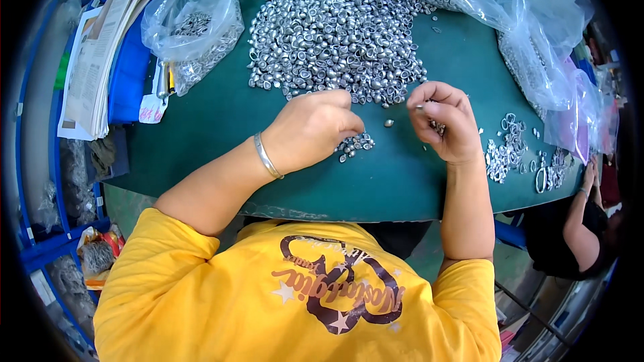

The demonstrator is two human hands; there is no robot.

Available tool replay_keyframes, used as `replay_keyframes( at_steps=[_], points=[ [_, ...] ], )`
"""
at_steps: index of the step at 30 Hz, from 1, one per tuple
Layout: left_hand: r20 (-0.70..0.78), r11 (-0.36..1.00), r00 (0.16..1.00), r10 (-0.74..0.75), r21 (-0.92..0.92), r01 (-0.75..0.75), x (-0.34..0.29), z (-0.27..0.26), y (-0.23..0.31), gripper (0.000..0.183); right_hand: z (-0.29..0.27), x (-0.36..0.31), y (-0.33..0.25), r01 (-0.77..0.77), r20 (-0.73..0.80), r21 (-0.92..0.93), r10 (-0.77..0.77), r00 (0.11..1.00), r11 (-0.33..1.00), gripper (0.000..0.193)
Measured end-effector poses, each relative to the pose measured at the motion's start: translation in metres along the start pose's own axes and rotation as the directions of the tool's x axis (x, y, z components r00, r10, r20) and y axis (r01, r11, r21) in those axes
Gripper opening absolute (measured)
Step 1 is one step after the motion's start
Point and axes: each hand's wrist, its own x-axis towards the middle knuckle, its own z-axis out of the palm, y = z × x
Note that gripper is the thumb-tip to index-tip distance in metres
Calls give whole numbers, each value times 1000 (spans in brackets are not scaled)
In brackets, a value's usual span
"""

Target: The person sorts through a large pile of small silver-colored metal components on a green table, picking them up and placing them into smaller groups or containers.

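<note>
A large heap of small silver metal pieces point(335, 27), domed and hollow like little cups, spreads over the green table. At its near edge my left hand point(312, 127), with a silver bangle on the wrist, is closed with fingertips pointing down. Whatever those fingers hold is hidden. Just under them lies a small cluster of the same pieces point(355, 145). To the right, my right hand point(448, 121) is raised a little with thumb and forefinger pinching a small metal piece point(420, 107). Between the hands one loose piece point(389, 123) rests on the table.
On the left stand an open plastic bag of metal parts point(194, 27), a blue bin point(131, 74) and papers point(100, 60). To the right are a pile of rings and links point(506, 151) and large clear bags point(537, 60). Another person point(570, 234) is at the far right.
</note>
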Motion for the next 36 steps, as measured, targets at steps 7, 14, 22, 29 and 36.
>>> replay_keyframes(
  at_steps=[7,14,22,29,36],
  points=[
    [42,997,999,26,78,-29,1,3,0,11,26,0,17,213,184,-928,-123,975,305,8],
    [-32,1000,999,-8,6,8,0,-4,-5,11,28,-3,24,250,225,-961,-197,954,114,8],
    [-19,1000,1000,13,1,-13,-1,-4,-7,10,31,-1,27,282,262,-952,-163,951,114,9],
    [34,898,963,-266,-354,260,4,-12,3,9,19,-2,13,21,-6,-398,-25,1000,917,7],
    [189,675,883,-430,-583,453,6,-22,-5,7,31,1,22,178,115,-876,-164,980,448,8]
  ],
)
